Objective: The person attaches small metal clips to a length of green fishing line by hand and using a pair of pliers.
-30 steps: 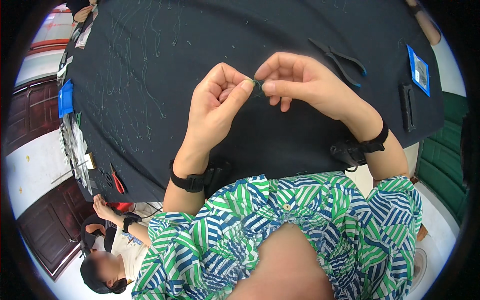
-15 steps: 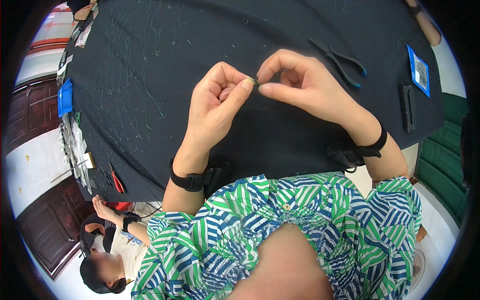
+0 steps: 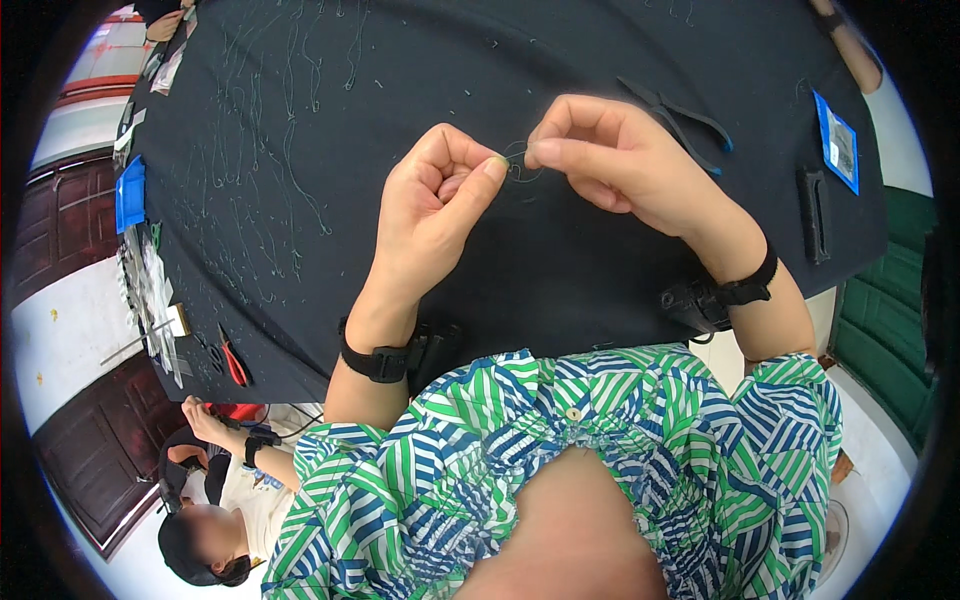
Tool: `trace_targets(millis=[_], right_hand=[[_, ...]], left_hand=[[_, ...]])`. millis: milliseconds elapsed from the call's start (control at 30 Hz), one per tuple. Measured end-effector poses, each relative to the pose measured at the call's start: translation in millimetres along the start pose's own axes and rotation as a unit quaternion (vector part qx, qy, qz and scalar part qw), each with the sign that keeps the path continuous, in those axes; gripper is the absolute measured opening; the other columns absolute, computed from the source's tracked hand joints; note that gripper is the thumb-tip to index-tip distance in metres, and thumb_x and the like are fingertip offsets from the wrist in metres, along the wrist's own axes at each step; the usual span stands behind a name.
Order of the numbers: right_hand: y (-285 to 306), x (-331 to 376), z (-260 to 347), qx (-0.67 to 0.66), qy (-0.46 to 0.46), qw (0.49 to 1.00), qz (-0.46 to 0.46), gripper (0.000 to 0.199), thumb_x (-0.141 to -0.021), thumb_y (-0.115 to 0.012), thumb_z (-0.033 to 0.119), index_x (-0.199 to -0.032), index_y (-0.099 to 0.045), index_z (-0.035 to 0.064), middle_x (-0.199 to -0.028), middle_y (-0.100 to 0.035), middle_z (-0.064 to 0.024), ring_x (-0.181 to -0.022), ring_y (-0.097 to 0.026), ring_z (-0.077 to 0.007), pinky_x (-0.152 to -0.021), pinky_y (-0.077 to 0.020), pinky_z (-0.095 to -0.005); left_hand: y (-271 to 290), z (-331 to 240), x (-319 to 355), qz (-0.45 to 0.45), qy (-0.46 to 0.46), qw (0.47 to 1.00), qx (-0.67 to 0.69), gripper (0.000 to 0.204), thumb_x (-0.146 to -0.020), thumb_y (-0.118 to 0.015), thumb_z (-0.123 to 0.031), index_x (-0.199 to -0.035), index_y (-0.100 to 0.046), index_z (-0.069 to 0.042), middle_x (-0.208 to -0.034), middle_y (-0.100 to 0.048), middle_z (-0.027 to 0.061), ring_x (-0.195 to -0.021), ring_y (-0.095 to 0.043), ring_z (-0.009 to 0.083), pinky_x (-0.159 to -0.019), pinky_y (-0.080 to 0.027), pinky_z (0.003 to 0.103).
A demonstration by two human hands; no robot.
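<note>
Fingers (image 3: 491, 171) of left hand (image 3: 432, 205), right hand (image 3: 630, 165) pinched together on thin thread (image 3: 522, 180), looped between.

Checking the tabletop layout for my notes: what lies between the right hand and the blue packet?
In the head view, dark pliers lie between the right hand and the blue packet.
</note>
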State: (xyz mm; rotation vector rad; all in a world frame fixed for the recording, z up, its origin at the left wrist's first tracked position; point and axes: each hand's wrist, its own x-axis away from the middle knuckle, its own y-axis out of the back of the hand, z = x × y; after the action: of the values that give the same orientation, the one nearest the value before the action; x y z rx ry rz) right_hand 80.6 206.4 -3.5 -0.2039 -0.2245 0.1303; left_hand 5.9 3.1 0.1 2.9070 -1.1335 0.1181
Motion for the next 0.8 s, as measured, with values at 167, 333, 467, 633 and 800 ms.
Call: trace_targets(millis=[167,333,467,633,800], right_hand=[[3.1,-5.4,-5.3,-0.149,-0.011,0.988,0.031,0.021,-0.096,-0.06,0.023,-0.102,-0.06,0.0031,-0.073,-0.06,0.0011,-0.051,-0.052,-0.005,-0.045,-0.0389,-0.014],[-0.6,-7.6,-13.4,-0.114,-0.013,0.993,0.003,0.021,-0.096,-0.06,0.024,-0.101,-0.058,0.0038,-0.074,-0.06,0.0006,-0.056,-0.055,-0.0054,-0.05,-0.0442,-0.0161],[-1.6,-6.3,-10.8,0.069,0.064,0.996,-0.004,0.018,-0.095,-0.061,0.025,-0.097,-0.059,0.0068,-0.072,-0.057,0.0025,-0.058,-0.05,-0.0035,-0.051,-0.0406,-0.018],[2.1,-3.5,-6.0,0.072,0.033,0.996,-0.036,0.018,-0.094,-0.062,0.026,-0.093,-0.06,0.0077,-0.071,-0.054,0.0043,-0.058,-0.046,-0.002,-0.049,-0.0337,-0.0174],[3.7,-4.1,-7.7,0.073,0.016,0.997,-0.019,0.019,-0.093,-0.062,0.025,-0.091,-0.06,0.0063,-0.075,-0.054,0.0042,-0.06,-0.046,-0.0022,-0.049,-0.0331,-0.0172]], left_hand=[[-0.1,-0.3,0.6,0.001,-0.007,1.0,-0.009,0.009,-0.092,-0.062,-0.007,-0.087,-0.056,-0.003,-0.066,-0.04,-0.011,-0.057,-0.031,-0.0027,-0.051,-0.026,0.015],[-1.1,0.4,0.6,-0.003,-0.017,1.0,0.014,0.008,-0.092,-0.062,-0.006,-0.088,-0.056,-0.003,-0.067,-0.041,-0.0111,-0.057,-0.03,-0.0028,-0.051,-0.025,0.015],[-1.5,-0.1,1.8,0.003,-0.014,0.999,0.039,0.008,-0.092,-0.062,-0.006,-0.088,-0.056,-0.003,-0.068,-0.041,-0.011,-0.058,-0.03,-0.0029,-0.051,-0.024,0.015],[-0.3,2.3,2.7,0.026,-0.015,0.997,0.069,0.008,-0.093,-0.062,-0.006,-0.088,-0.056,-0.004,-0.07,-0.042,-0.0106,-0.059,-0.03,-0.0029,-0.052,-0.024,0.015],[0.5,3.0,2.4,0.022,-0.007,0.996,0.089,0.008,-0.093,-0.062,-0.006,-0.088,-0.056,-0.004,-0.07,-0.042,-0.0104,-0.059,-0.03,-0.0029,-0.052,-0.025,0.015]])
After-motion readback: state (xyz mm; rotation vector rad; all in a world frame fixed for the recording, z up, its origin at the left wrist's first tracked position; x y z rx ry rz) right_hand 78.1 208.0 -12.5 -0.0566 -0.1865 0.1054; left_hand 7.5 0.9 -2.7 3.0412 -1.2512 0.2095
